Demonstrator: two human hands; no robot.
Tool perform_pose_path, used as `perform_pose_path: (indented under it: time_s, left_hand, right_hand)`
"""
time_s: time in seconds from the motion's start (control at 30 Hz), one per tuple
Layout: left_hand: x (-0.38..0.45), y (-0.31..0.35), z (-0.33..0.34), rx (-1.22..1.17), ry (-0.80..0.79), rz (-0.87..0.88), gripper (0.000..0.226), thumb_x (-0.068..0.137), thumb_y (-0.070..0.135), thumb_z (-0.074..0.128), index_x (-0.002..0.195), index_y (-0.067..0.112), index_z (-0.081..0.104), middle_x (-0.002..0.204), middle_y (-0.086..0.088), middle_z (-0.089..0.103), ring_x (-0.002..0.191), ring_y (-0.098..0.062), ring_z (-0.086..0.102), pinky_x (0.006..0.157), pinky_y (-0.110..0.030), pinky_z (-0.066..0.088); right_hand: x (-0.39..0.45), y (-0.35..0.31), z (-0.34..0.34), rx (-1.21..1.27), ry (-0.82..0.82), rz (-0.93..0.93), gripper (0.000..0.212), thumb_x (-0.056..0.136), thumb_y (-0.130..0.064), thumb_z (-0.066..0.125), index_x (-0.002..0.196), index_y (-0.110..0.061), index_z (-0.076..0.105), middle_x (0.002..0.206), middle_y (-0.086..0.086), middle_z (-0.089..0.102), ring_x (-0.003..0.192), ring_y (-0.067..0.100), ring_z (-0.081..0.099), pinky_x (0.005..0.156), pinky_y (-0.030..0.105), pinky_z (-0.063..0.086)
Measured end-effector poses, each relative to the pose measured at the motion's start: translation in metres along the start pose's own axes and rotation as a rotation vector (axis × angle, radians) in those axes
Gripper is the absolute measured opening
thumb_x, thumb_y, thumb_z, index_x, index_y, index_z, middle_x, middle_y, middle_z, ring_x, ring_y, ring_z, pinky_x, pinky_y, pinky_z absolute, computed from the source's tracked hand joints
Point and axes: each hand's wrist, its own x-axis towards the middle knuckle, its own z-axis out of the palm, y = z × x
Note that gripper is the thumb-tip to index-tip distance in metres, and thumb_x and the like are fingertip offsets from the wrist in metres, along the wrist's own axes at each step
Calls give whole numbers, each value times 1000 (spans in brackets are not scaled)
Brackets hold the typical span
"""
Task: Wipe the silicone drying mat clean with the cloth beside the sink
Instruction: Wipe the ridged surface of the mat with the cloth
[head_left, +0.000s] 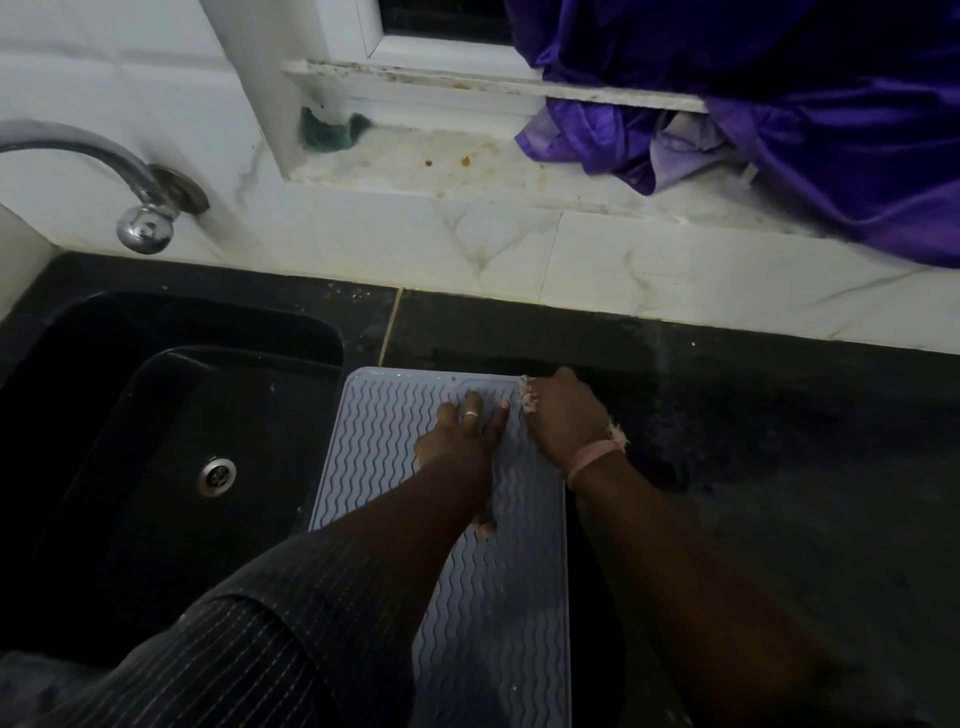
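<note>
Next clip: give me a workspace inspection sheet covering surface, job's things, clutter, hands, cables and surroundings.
Surface: dark countertop, speckled, beside a black sink.
Job's things: grey ribbed drying mat lies flat next to the sink; pale cloth mostly hidden in the right hand.
Clutter: green scrubber and purple fabric on the stained windowsill.
Hands: left hand presses flat on the mat; right hand grips the cloth at the mat's far right corner.
Cables: nothing seen.
Surroundings: white tiled wall, metal tap, window frame.
</note>
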Motion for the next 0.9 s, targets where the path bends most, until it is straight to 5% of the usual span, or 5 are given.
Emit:
perform_pose_path:
  time_s: [0.67, 0.8, 0.9]
  left_hand:
    - [-5, -1, 3, -40, 33, 1, 153, 59, 44, 95, 157, 36, -22, 166, -7, -21, 152, -42, -11, 111, -65, 37]
    - [-14, -2, 13, -77, 62, 34, 144, 64, 42, 93, 159, 37, -15, 167, -9, -19, 153, -43, -9, 113, -66, 32]
    - [-26, -3, 25, -64, 171, 147, 119, 72, 43, 86, 159, 42, 5, 168, -7, -8, 153, -41, 1, 115, -63, 27]
  right_hand:
    - [-169, -18, 11, -92, -243, -18, 24, 97, -25, 57, 117, -16, 68, 128, 7, 60, 104, 25, 66, 83, 37, 58]
    - [-173, -17, 13, -74, -237, 6, 25, 100, -22, 50, 113, -12, 69, 120, 8, 65, 102, 23, 66, 83, 30, 50]
    - [-162, -10, 1, 31, -243, 29, 29, 100, -36, 52, 90, -16, 72, 89, 1, 66, 83, 19, 67, 67, 27, 45]
